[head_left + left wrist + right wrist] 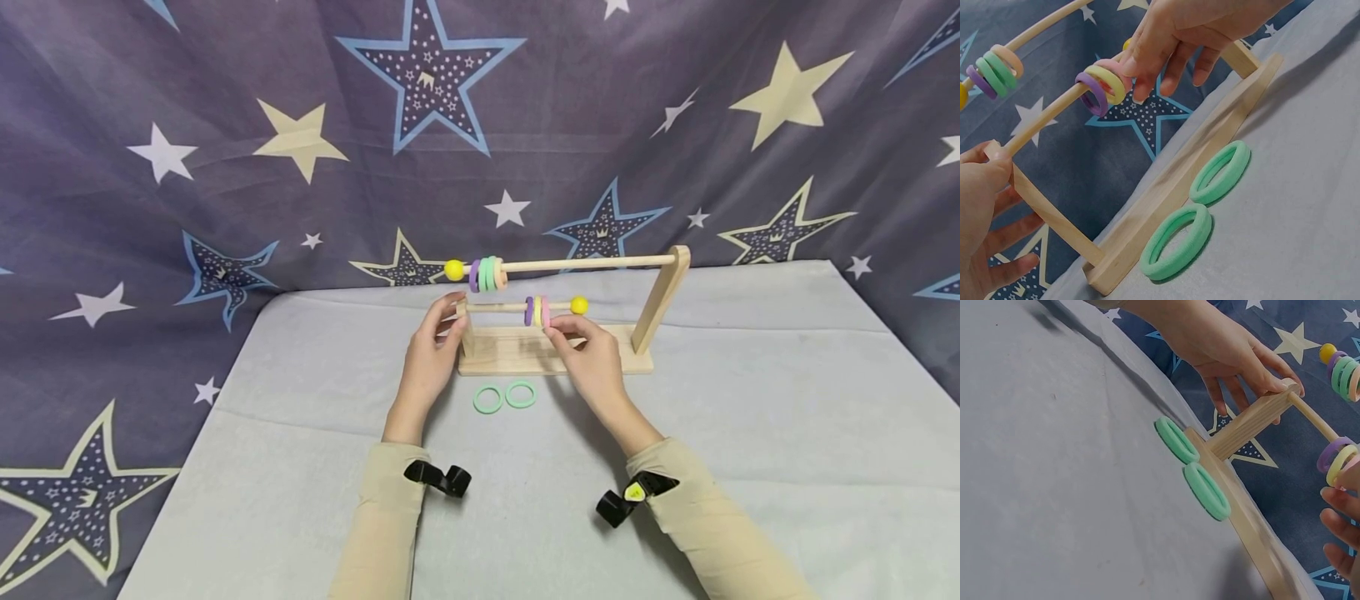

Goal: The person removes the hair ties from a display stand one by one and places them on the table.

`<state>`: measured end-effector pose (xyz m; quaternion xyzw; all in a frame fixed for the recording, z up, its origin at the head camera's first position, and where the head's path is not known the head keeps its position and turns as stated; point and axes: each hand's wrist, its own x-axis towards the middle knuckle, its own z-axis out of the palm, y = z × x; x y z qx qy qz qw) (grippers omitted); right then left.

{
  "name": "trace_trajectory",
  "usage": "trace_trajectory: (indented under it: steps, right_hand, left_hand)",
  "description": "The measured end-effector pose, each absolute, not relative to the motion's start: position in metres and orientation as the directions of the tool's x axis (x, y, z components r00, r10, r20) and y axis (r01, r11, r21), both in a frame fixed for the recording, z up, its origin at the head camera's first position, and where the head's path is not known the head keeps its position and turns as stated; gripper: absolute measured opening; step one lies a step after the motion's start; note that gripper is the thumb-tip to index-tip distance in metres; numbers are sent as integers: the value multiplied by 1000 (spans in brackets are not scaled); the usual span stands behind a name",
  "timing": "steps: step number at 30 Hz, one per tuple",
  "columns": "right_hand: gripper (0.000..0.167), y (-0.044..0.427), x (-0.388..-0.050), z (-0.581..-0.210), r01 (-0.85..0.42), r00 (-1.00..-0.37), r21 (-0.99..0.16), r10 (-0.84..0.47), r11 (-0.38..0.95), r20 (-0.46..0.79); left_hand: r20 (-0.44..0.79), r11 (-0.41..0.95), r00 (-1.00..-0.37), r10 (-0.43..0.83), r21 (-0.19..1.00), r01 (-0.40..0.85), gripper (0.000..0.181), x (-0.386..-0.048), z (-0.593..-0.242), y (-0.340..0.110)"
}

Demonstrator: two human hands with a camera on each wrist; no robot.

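A wooden stand [555, 360] holds two horizontal rods. On the lower rod [495, 307] hang a purple ring [529, 311], a yellow ring [537, 312] and a pink ring [545, 313]; the right hand [596, 362] pinches the pink one, left of the yellow end ball [579, 305]. The left hand [431, 358] grips the top of the short upright [1054, 209] between thumb and fingers. Purple, green and peach rings [501, 273] hang on the upper rod [585, 264] by its yellow ball [453, 269].
Two green rings [488, 399] [1176, 242] lie side by side on the grey cloth in front of the stand's base. The tall upright [660, 302] stands at the right end. A star-patterned curtain [300, 67] hangs behind.
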<state>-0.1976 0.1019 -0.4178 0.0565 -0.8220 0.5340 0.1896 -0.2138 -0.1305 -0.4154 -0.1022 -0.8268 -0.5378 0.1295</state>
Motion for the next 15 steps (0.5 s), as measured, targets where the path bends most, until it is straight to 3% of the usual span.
trace_trajectory:
  steps: [15]
  right_hand:
    - [10, 110, -195, -419, -353, -893, -854, 135, 383, 430]
  left_hand:
    - [333, 396, -942, 30, 862, 317, 39, -214, -416, -131]
